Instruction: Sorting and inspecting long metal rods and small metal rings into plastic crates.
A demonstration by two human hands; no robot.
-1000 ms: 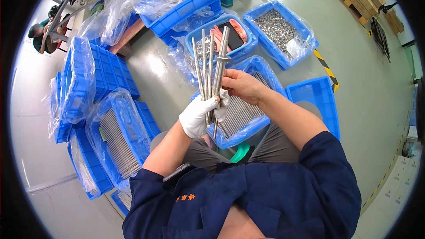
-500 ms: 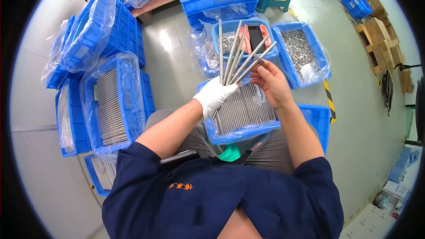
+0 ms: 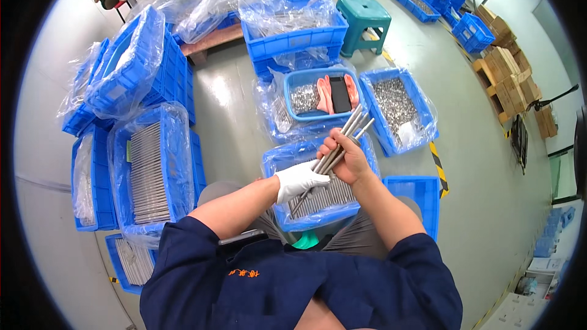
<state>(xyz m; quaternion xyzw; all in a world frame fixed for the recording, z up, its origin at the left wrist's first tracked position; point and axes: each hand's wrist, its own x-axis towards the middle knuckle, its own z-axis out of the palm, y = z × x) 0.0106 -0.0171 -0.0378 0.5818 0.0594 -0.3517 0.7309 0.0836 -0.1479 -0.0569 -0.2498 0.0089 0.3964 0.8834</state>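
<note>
The metal rods [image 3: 350, 125], earlier fanned apart, have drawn into a tighter bundle. The right hand [image 3: 347, 157] now wraps around them, though exactly how many is hidden.

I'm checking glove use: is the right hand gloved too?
No, the right hand is bare; only the left hand wears a white glove.

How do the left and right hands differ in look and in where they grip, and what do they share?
The left hand wears a white glove, while the right hand is bare. The left hand grips the metal rods lower down; the right hand holds them nearer their upper ends. Both hands are closed around the same bundle.
</note>
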